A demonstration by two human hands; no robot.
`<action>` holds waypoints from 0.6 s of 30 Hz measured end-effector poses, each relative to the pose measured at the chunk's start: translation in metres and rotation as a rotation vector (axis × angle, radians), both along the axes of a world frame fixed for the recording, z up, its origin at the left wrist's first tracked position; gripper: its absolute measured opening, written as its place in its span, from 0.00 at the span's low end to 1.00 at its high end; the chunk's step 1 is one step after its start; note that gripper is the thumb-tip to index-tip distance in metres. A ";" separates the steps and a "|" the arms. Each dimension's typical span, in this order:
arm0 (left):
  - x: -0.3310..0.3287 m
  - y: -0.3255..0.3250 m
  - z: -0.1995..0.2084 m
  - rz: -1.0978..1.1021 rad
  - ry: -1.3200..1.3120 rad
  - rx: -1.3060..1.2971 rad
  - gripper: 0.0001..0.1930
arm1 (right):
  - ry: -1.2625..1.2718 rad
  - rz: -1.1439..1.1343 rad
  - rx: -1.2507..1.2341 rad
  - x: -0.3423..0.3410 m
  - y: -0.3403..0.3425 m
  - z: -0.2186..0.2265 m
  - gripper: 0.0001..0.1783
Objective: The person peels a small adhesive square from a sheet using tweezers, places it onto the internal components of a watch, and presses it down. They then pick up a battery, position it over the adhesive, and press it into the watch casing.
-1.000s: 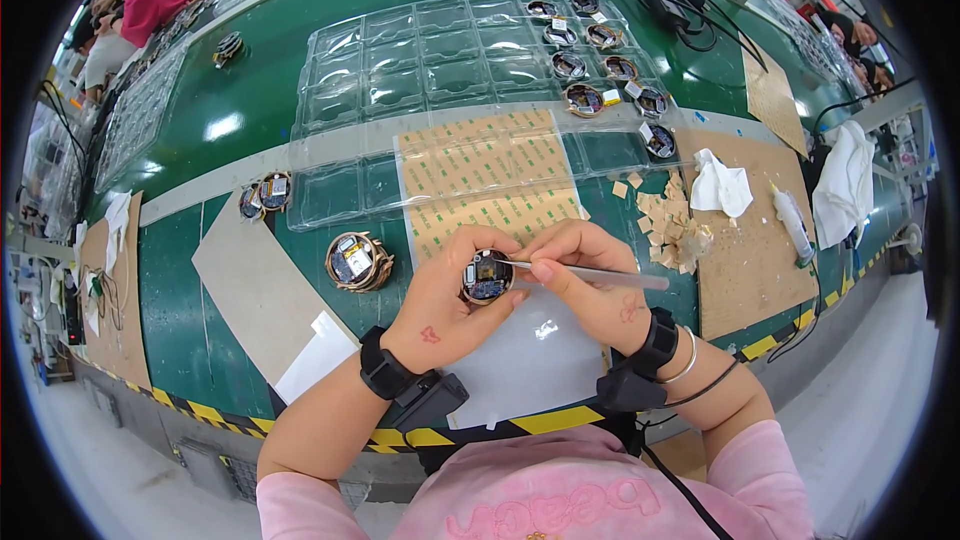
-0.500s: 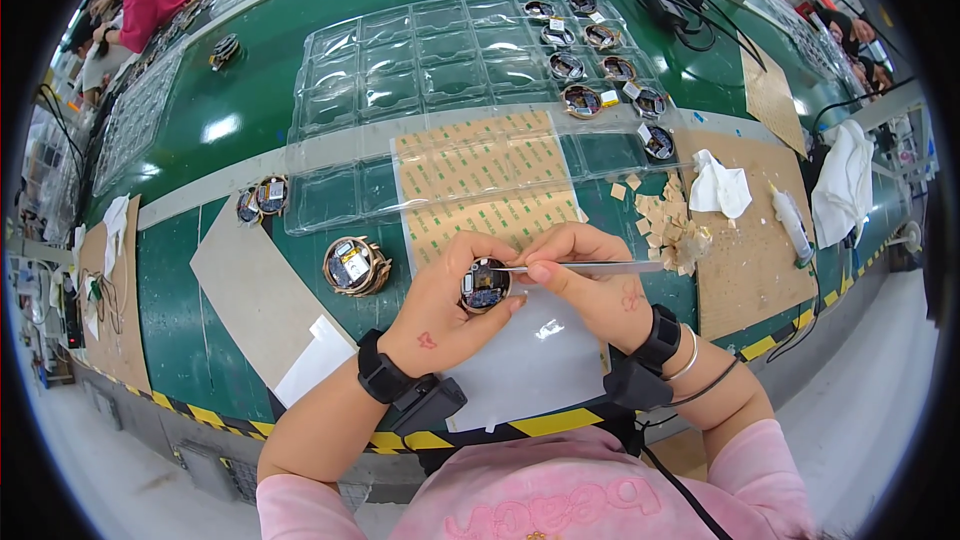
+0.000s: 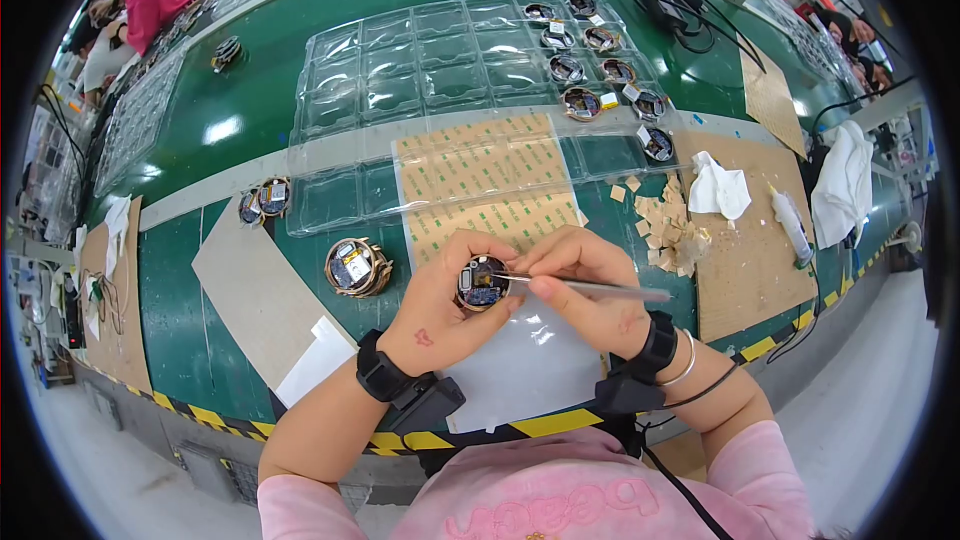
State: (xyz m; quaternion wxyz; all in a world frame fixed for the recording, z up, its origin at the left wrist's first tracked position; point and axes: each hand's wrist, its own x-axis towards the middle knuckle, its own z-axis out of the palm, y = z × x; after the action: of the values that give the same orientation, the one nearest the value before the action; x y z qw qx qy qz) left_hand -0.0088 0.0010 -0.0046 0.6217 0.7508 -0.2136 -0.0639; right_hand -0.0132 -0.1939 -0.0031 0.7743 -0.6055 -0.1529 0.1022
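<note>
Silver tweezers: I see right hand pinching these, tip over round circuit module.
Module: held between left hand thumb and fingers.
Module stack: left, on green table.

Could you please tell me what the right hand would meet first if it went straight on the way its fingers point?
Probably the round dark module held in the left hand; the tweezers in the right hand reach over it, though whether their tip touches it is unclear.
</note>
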 end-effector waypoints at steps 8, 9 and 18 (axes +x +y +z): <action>0.000 -0.002 0.003 0.023 -0.056 0.049 0.19 | -0.214 -0.107 -0.188 -0.002 0.005 0.001 0.08; 0.000 -0.001 0.003 0.012 -0.048 0.056 0.19 | -0.162 -0.078 -0.178 -0.001 0.003 0.001 0.06; -0.001 0.001 0.004 -0.051 0.007 0.024 0.21 | 0.164 0.005 -0.099 0.007 -0.007 0.005 0.05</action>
State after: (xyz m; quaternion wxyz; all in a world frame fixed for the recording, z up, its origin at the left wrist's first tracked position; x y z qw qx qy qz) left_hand -0.0100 0.0024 -0.0007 0.6116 0.7523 -0.2298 -0.0850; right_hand -0.0063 -0.2010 0.0016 0.7529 -0.6325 -0.0855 0.1609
